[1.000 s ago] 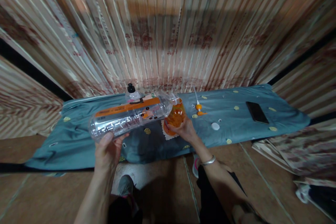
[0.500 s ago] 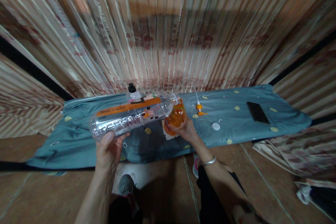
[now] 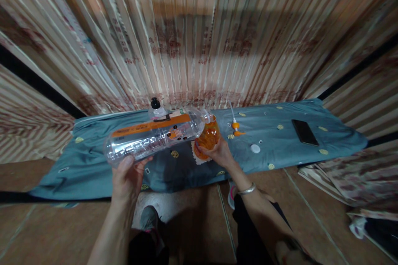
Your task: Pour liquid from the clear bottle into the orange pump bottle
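A large clear bottle (image 3: 149, 140) with an orange label is tilted nearly on its side, its neck pointing right. My left hand (image 3: 128, 174) grips it from below near its base. The bottle's mouth meets the opening of an orange see-through bottle (image 3: 209, 136). My right hand (image 3: 220, 153) is wrapped round that orange bottle, over a white scalloped mat (image 3: 199, 160). An orange pump head (image 3: 236, 127) with a clear tube lies just to the right, and a white round cap (image 3: 255, 148) lies beyond it.
Blue-green patterned cloth (image 3: 174, 176) covers the long narrow table. A black phone (image 3: 305, 132) lies at its right. A bottle with a black top (image 3: 155, 103) stands behind the clear bottle. Striped curtains (image 3: 192, 58) hang along the back and sides.
The clear bottle and my left hand have shifted very slightly left. The rest of the view has barely moved.
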`<act>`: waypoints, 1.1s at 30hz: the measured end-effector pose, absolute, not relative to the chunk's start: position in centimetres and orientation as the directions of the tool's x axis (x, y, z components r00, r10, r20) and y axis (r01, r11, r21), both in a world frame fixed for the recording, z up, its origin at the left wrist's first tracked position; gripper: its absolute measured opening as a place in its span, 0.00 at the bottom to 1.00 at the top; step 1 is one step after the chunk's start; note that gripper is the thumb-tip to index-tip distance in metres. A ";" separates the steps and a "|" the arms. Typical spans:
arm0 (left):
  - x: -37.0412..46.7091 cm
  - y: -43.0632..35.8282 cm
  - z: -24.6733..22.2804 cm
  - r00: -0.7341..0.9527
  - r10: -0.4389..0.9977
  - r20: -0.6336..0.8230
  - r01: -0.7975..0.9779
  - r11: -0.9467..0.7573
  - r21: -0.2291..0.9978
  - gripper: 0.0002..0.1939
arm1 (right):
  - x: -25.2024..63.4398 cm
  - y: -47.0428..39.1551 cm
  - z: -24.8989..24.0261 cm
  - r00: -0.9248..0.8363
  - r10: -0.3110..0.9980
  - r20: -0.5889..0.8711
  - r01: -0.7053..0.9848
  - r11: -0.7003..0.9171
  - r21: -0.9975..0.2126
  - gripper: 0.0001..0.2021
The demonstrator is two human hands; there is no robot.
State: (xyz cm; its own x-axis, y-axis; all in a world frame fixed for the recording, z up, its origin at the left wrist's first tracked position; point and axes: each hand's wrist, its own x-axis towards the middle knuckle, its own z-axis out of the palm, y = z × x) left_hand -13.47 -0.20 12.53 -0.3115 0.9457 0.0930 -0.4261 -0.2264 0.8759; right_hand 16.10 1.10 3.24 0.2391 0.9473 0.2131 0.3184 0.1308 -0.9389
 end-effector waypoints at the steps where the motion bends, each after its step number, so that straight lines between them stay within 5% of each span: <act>1: -13.4 -0.2 12.6 -0.315 0.945 0.091 -0.430 -0.228 0.874 0.45 | 16.1 1.1 3.2 0.241 0.947 0.213 0.321 0.130 -0.938 0.39; 33: -13.1 -0.3 13.0 -0.332 0.937 0.108 -0.465 -0.263 0.845 0.44 | 16.2 1.3 2.6 0.250 0.951 0.184 0.312 0.101 -0.945 0.40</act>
